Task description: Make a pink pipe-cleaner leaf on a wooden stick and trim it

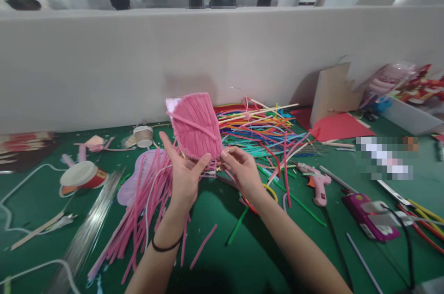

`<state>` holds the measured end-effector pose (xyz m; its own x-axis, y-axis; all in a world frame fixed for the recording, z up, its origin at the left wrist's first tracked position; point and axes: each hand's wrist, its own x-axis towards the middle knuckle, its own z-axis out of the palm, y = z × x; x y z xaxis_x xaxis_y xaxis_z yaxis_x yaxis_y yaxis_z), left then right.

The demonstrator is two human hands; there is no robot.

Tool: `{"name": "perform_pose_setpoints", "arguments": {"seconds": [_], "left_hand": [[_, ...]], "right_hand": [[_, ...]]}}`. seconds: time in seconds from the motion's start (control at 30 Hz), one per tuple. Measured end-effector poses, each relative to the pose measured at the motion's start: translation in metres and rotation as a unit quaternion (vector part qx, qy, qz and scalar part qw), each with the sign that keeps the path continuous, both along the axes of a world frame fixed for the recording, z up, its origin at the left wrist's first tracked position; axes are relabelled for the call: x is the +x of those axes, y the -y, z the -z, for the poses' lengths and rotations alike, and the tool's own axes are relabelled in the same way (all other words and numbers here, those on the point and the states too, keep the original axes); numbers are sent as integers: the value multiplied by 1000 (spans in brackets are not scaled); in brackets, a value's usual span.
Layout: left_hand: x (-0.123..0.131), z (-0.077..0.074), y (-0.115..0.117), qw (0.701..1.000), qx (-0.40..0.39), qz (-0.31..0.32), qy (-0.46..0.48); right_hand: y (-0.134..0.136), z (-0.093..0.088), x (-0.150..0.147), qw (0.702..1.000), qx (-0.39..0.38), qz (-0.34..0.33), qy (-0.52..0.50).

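A pink panel of pipe cleaners laid side by side (196, 130) is held up above the table, with one more pink strip slanting across its face. My left hand (187, 171) grips its lower edge, thumb in front and index finger stretched out to the left. At the lower right corner, my right hand (243, 169) pinches the edge between thumb and fingers. Beneath and left of the panel lies a bundle of loose pink pipe cleaners (138, 220), partly over a lilac flat piece (130, 187). Behind it spreads a heap of multicoloured pipe cleaners (256, 123).
A pink glue gun (317, 183) lies at right, near a purple power strip (369, 217) with cords. At left are a paper cup (83, 176), a spool (143, 137) and clear thin sticks (92, 229). Cardboard (331, 95) leans by red paper (342, 126). A white partition (104, 67) stands behind.
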<state>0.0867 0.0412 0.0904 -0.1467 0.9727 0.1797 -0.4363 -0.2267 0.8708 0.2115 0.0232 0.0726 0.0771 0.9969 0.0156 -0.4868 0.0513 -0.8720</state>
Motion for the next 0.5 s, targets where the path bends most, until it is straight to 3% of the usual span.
{"name": "perform_pose_setpoints", "arguments": {"seconds": [0.17,0.33,0.5], "left_hand": [[-8,9,-12,993,-53,73,77],[-7,19,-18,995,-73,18,67],[-2,16,-12,997,-54,2,59]], "right_hand": [[-2,3,5,997,31,-27,68],[-5,11,4,994,6,-30,105],[-7,16,0,993,-8,-6,115]]}}
